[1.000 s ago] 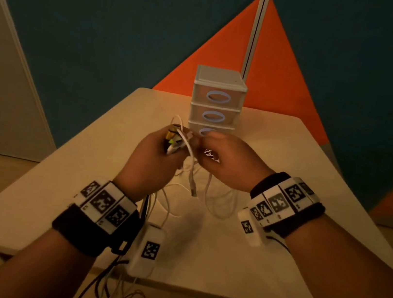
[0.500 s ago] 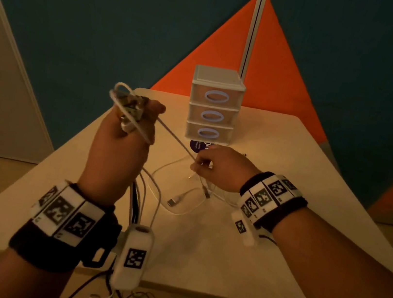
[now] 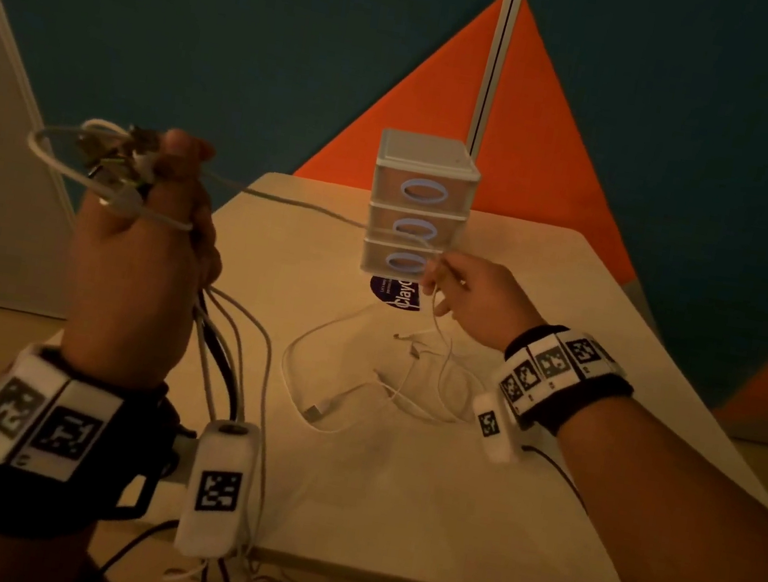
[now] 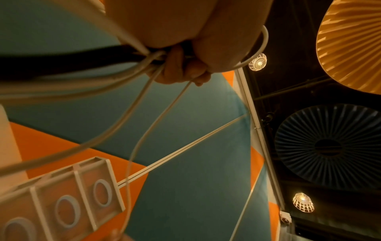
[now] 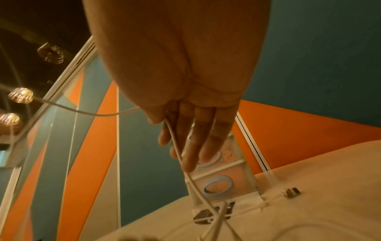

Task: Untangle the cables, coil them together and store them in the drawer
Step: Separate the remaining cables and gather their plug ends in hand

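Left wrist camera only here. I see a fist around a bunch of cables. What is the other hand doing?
Observer: The right hand is in front of the drawer unit, pinching one white cable that runs across from the left hand.
Operator: A full fist?
Observer: No. In the right wrist view the cable passes under the thumb and along the fingers, which are nearly straight.
Operator: Anything lying on the table?
Observer: Yes. White loops with a loose plug lie on the table, ahead of the right wrist.
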A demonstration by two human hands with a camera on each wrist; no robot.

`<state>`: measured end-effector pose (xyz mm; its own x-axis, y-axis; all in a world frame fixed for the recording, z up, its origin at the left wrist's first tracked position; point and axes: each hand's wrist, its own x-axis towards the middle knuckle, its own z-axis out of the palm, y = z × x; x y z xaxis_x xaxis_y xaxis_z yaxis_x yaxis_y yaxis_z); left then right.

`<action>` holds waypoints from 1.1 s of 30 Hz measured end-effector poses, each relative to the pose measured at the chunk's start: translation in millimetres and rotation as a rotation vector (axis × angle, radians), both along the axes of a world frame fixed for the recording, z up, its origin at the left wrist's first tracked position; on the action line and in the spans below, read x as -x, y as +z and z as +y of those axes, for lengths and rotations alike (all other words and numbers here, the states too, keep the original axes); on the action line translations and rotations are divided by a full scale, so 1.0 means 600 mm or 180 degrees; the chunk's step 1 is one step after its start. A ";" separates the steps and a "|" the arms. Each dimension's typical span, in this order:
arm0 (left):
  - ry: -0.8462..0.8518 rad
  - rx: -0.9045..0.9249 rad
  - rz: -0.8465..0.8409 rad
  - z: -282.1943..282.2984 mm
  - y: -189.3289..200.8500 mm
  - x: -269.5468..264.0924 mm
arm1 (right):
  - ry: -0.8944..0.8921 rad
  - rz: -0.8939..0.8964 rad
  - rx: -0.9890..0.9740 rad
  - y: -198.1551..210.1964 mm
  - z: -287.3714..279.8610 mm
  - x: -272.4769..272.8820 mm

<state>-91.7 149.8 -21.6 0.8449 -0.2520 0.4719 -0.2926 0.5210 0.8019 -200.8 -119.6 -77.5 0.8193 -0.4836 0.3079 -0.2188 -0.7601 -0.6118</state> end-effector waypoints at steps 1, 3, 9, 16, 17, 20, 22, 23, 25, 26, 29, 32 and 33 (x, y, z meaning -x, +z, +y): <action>0.0026 -0.0039 0.0012 0.000 -0.003 -0.004 | -0.0055 -0.0099 -0.0081 0.003 -0.003 0.001; 0.0021 -0.0186 0.0015 -0.003 -0.008 -0.008 | -0.0084 -0.0253 -0.0011 0.009 -0.007 0.004; -0.0221 -0.1151 -0.0542 -0.022 -0.032 -0.001 | 0.0245 -0.0731 0.0250 0.043 0.026 0.015; -0.0594 -0.2240 -0.0754 -0.076 -0.052 0.036 | 0.0904 -0.0279 0.1329 0.070 0.072 0.025; -0.0685 -0.2330 -0.0687 -0.082 -0.055 0.039 | 0.0980 -0.0235 0.1448 0.070 0.077 0.026; -0.0910 -0.2369 -0.0378 -0.091 -0.058 0.045 | 0.0974 -0.0213 0.1578 0.070 0.082 0.031; -0.0934 -0.2431 -0.0571 -0.089 -0.059 0.046 | 0.0981 -0.0293 0.1525 0.071 0.080 0.034; -0.0861 -0.2499 -0.0779 -0.088 -0.061 0.046 | 0.0994 -0.0344 0.1487 0.072 0.078 0.035; -0.0630 -0.2576 -0.1065 -0.085 -0.065 0.042 | 0.1009 -0.0387 0.1425 0.076 0.073 0.039; -0.0549 -0.2551 -0.1096 -0.086 -0.067 0.040 | 0.1011 -0.0385 0.1399 0.078 0.071 0.040; -0.0551 -0.2520 -0.1250 -0.086 -0.071 0.038 | 0.0995 -0.0385 0.1364 0.081 0.068 0.044; -0.0316 -0.2508 -0.1399 -0.086 -0.071 0.041 | 0.0861 -0.0332 0.1278 0.075 0.063 0.044; -0.0265 -0.2373 -0.1314 -0.086 -0.070 0.040 | 0.0772 -0.0202 0.1220 0.070 0.059 0.044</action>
<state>-115.6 98.4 -63.8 0.6066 -0.6724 0.4241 -0.6207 -0.0673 0.7811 -227.0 -84.3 -35.5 0.8686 -0.1216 0.4804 0.0223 -0.9589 -0.2829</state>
